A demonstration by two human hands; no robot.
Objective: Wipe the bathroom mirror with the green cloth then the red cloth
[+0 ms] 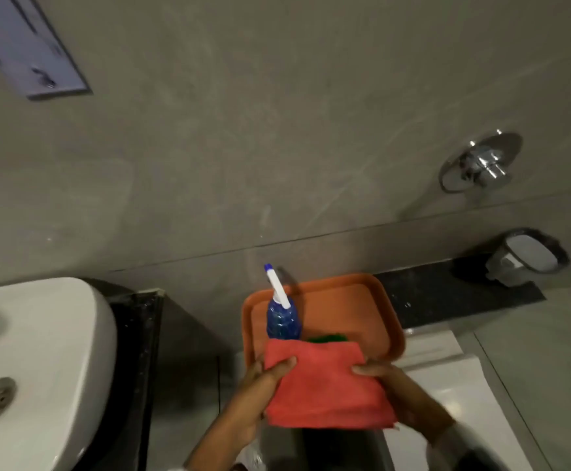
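A white sink (pixel 39 362) sits far left. The orange tray (pixel 389 321) carries a blue spray bottle (pixel 282 321) at its left edge. Over its near edge, the red cloth (pixel 324 389) is pinched by left hand (pixel 260 392) and right hand (pixel 396 392), fingers closed on its sides. The green cloth (pixel 328 337) peeks out behind.

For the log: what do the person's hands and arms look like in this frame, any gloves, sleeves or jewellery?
Both hands are bare: no gloves on the left hand or the right hand, and no rings or watch that I can make out. The forearms are uncovered as far as they show. Near the bottom edge, something white and blurred sits at the right wrist, possibly a sleeve cuff; too smeared to say.
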